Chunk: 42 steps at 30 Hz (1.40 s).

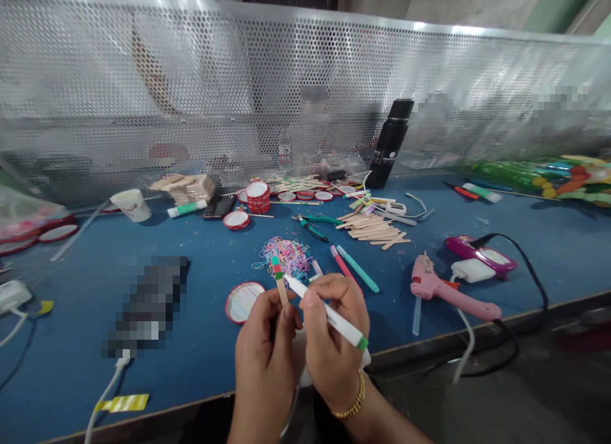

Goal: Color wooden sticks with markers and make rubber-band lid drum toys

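I have the left hand (267, 352) at the lower centre of the frame, thumb and fingers pinched narrow around the lower part of a wooden stick (283, 294). The stick stands up with a slight lean to the left, and its top end is coloured teal, red and green. Just to its right, the right hand (338, 326) grips a white marker (340, 319), fingers closed about the barrel, with its green end at lower right. The marker's tip points at the green band; from here I cannot tell whether it touches. A gold bracelet (352, 401) circles the right wrist.

Behind the stick, at the centre of the frame, I see a heap of coloured rubber bands (296, 258). A red-rimmed disc (243, 302) lies just left of the fingers. A pink pen (344, 269) and a teal pen (358, 269) lie side by side, right of centre, with a pile of plain sticks (372, 229) beyond them. Further right on the blue table (205, 348) lies a pink glue gun (456, 296). A black bottle (390, 148) leans in the upper right.
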Each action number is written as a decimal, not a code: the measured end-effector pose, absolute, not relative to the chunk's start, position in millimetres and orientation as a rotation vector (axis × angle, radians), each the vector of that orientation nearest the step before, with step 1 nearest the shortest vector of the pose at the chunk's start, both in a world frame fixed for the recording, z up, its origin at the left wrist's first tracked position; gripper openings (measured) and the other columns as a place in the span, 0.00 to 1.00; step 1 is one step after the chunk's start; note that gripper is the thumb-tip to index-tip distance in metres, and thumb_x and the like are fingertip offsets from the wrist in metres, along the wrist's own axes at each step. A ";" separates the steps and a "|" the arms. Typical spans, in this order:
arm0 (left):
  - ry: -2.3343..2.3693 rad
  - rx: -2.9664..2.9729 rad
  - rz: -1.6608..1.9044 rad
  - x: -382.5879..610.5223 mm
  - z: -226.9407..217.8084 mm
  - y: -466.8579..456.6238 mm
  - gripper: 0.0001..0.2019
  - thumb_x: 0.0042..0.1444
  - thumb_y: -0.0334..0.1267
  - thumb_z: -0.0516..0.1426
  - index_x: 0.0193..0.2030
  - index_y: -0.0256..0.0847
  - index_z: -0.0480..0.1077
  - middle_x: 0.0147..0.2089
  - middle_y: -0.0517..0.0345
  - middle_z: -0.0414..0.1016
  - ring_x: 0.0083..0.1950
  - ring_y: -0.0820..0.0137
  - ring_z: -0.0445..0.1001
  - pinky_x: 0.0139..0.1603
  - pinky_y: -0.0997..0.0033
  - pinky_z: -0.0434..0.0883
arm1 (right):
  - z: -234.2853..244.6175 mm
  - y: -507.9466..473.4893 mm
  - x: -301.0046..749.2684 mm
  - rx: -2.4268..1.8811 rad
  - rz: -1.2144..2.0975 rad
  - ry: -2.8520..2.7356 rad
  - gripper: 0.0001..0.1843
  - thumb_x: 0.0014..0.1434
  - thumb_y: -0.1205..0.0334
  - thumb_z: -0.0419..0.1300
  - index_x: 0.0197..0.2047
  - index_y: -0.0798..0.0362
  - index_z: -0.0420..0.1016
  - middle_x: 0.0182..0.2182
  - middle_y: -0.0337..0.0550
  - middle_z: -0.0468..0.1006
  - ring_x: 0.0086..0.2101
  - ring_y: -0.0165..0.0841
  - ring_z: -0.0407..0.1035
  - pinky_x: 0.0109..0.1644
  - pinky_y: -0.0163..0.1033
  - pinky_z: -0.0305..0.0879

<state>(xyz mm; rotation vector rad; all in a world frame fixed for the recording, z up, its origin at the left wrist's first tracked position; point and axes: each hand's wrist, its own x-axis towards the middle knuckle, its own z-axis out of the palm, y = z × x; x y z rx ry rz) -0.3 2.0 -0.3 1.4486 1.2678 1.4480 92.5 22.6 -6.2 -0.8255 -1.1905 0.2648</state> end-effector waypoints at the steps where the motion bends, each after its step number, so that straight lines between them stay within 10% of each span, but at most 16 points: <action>1: 1.268 1.452 1.447 -0.3 -0.3 2.1 0.09 0.70 0.44 0.56 0.42 0.44 0.74 0.35 0.61 0.74 0.36 0.71 0.72 0.37 0.73 0.69 | -6.3 22.4 92.5 -0.829 0.261 -1.182 0.05 0.68 0.68 0.57 0.39 0.49 0.68 0.32 0.37 0.72 0.33 0.33 0.68 0.42 0.44 0.65; 42: 1.294 1.414 1.465 1.4 1.3 0.9 0.10 0.68 0.46 0.58 0.42 0.43 0.74 0.35 0.60 0.75 0.34 0.71 0.74 0.35 0.74 0.71 | -4.8 21.6 92.0 -0.797 0.237 -1.238 0.05 0.67 0.69 0.58 0.40 0.50 0.68 0.33 0.36 0.73 0.33 0.31 0.69 0.44 0.45 0.65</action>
